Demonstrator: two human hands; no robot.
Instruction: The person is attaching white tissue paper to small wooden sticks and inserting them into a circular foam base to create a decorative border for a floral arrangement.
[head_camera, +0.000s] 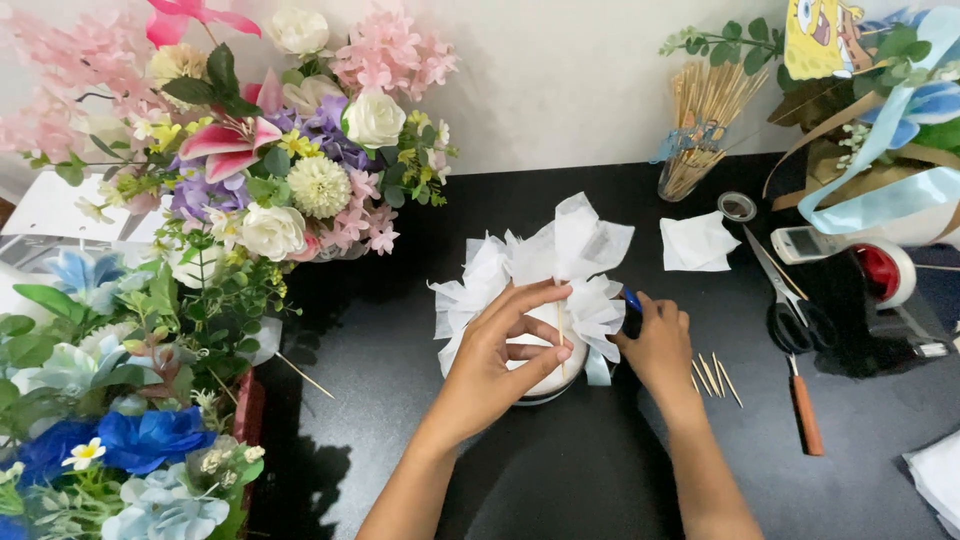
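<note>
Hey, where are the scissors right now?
In the head view, the scissors lie on the black table, right of the right hand, beside the tape dispenser.

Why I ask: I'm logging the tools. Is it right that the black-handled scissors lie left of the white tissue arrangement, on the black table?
Not quite. The head view shows the black-handled scissors lying right of the white tissue arrangement, beyond the right hand. They do lie on the black table.
</note>
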